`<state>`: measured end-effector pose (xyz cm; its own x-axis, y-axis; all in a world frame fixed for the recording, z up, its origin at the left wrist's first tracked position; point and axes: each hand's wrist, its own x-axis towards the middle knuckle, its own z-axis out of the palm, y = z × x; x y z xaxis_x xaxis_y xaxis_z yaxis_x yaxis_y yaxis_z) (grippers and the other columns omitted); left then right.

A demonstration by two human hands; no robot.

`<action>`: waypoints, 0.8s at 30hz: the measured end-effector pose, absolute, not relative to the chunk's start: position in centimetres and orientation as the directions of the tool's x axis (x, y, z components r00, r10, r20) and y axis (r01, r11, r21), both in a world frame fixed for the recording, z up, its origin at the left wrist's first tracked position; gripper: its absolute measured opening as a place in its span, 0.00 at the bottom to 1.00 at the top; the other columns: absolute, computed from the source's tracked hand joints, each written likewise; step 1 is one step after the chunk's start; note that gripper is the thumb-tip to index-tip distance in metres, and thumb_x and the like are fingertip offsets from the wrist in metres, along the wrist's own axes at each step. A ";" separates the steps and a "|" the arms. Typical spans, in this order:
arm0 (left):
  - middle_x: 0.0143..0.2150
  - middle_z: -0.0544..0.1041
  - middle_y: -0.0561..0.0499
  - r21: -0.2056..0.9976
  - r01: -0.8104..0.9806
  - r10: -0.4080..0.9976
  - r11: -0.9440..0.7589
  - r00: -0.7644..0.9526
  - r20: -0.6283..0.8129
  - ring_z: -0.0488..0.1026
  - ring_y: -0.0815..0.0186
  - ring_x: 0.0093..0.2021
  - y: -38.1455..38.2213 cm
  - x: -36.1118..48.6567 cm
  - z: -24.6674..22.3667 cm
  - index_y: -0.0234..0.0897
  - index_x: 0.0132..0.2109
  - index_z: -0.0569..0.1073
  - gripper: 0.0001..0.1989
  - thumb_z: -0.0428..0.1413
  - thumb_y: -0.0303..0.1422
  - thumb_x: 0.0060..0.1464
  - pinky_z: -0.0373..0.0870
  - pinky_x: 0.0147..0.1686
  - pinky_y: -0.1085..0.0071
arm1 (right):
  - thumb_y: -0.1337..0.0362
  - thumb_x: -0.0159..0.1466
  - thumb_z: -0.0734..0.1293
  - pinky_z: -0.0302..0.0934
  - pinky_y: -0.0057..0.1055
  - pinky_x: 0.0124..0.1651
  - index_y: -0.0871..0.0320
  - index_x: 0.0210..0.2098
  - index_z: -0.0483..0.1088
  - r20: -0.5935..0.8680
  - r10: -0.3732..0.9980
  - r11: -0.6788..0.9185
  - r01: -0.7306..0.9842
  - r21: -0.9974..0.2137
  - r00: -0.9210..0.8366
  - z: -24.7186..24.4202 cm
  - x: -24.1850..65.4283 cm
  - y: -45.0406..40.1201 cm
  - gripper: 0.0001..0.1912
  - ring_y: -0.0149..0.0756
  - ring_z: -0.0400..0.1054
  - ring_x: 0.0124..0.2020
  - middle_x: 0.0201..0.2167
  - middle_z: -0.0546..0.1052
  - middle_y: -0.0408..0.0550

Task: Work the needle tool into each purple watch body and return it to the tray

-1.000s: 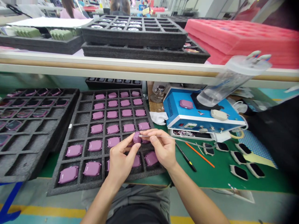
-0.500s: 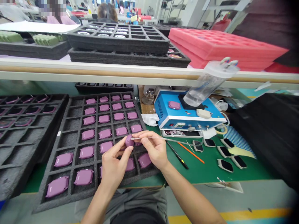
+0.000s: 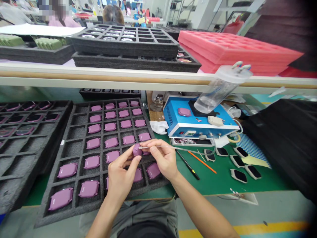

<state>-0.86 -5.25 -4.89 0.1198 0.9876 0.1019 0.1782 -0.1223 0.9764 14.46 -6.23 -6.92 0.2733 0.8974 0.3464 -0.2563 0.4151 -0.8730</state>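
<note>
Over the grey foam tray [image 3: 66, 186], my left hand [image 3: 122, 168] pinches a small purple case [image 3: 136, 149] on its edge. My right hand [image 3: 164, 157] holds a thin clear tube with a pale tip [image 3: 143, 147], and the tip touches or nearly touches the case. The tube runs right from my fingers toward the blue machine [image 3: 173, 122]. Several purple cases [image 3: 92, 162] lie in the compartments around and below my hands, some partly hidden by them.
Right of my hands lie a black pen [image 3: 188, 164], an orange stick [image 3: 202, 162] and several watch-like pieces [image 3: 239, 176]. Another foam tray [image 3: 15, 165] is at left. A shelf edge [image 3: 138, 79] crosses above, holding black and red foam trays [image 3: 223, 56].
</note>
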 end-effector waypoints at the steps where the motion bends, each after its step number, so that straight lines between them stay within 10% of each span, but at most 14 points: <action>1: 0.49 0.86 0.47 0.974 0.188 0.987 -0.129 0.122 0.107 0.86 0.56 0.44 -5.3 -0.8 -5.1 0.36 0.54 0.82 0.19 0.64 0.37 0.56 0.85 0.45 0.62 | 0.58 0.68 0.71 0.79 0.38 0.49 0.53 0.39 0.79 0.348 0.898 0.414 -0.246 -0.876 0.270 -6.9 14.5 -6.2 0.06 0.39 0.82 0.45 0.41 0.85 0.48; 6: 0.53 0.85 0.43 0.881 0.388 0.960 -0.272 0.177 0.219 0.85 0.57 0.48 -7.1 -1.7 -4.4 0.33 0.60 0.77 0.19 0.57 0.30 0.64 0.83 0.49 0.63 | 0.61 0.69 0.71 0.81 0.38 0.46 0.53 0.39 0.80 0.365 0.886 0.425 -0.186 -0.886 0.287 -7.3 14.4 -7.6 0.05 0.40 0.82 0.43 0.41 0.84 0.49; 14: 0.56 0.81 0.39 0.286 0.927 0.962 -0.241 0.189 0.196 0.75 0.52 0.56 -1.2 -13.1 1.0 0.34 0.60 0.74 0.20 0.44 0.25 0.68 0.70 0.60 0.51 | 0.64 0.66 0.73 0.82 0.37 0.43 0.57 0.37 0.80 0.313 0.881 0.409 -0.239 -0.881 0.356 -7.8 14.3 -8.2 0.03 0.40 0.83 0.41 0.40 0.83 0.49; 24: 0.54 0.81 0.45 0.346 0.914 0.960 -0.210 0.126 0.248 0.74 0.58 0.57 4.0 -19.8 -0.1 0.36 0.55 0.80 0.16 0.54 0.24 0.63 0.66 0.64 0.62 | 0.62 0.61 0.76 0.81 0.38 0.35 0.59 0.35 0.80 0.263 0.878 0.369 -0.216 -0.904 0.401 -7.8 14.2 -8.3 0.06 0.42 0.83 0.33 0.36 0.83 0.51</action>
